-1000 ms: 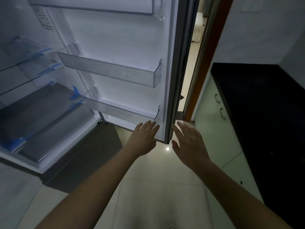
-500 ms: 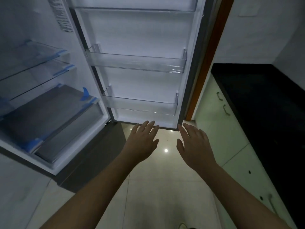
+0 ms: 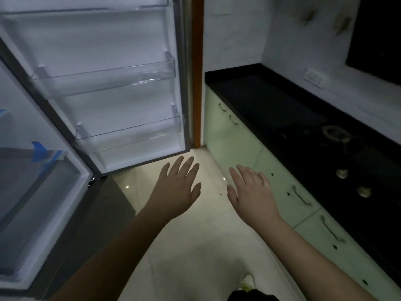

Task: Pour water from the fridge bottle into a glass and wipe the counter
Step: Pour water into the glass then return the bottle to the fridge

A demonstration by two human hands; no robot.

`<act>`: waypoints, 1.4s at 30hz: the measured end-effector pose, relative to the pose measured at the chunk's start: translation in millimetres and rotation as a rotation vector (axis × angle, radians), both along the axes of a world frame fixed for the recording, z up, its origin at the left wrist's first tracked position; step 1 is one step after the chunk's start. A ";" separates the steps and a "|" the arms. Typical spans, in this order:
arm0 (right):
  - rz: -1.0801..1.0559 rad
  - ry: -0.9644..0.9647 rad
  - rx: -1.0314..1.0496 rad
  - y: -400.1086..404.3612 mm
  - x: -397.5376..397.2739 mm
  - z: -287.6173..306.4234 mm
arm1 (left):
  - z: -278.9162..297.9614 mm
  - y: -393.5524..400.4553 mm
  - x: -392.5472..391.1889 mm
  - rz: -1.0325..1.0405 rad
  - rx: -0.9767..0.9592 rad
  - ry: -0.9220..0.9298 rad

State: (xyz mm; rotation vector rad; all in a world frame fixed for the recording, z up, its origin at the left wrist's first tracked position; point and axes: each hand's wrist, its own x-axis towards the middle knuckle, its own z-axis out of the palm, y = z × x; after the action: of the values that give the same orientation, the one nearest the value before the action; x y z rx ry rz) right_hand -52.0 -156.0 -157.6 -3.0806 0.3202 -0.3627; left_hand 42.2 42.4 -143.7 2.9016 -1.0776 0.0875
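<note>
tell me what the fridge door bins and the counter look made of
Door bins: clear, glossy plastic by the look; the white door liner shows through them and their edges catch light. Counter: dark, polished stone, perhaps granite; it is black with a faint sheen, though the dim light leaves this open.

No text, label, brand, number or sign can be read anywhere in the head view: the white switch plate (image 3: 314, 77) on the wall at about two o'clock shows only small marks too blurred to make out, and the clear plastic door shelves (image 3: 104, 80) of the open white fridge at about ten o'clock carry no lettering that shows
</note>
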 end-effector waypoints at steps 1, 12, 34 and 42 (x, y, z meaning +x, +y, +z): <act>-0.042 0.002 0.002 -5.9 -11.5 1.0 | -1.8 -10.2 -5.6 -0.036 0.000 -0.008; -0.390 0.045 0.040 -72.1 -145.2 17.1 | -0.9 -118.7 -95.9 -0.370 -0.028 0.028; -0.940 -0.022 0.085 -166.1 -444.6 8.2 | -4.2 -328.8 -347.4 -0.933 0.067 0.049; -1.124 -0.008 0.082 -217.0 -492.3 -3.7 | -17.3 -420.7 -389.2 -1.120 0.056 0.057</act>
State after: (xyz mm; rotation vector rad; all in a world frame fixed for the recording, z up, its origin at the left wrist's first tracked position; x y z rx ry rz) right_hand -544.3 -373.1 -161.3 -2.4704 1.9562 -0.3310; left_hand -346.9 -378.3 -161.1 1.8924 -2.4595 -0.0700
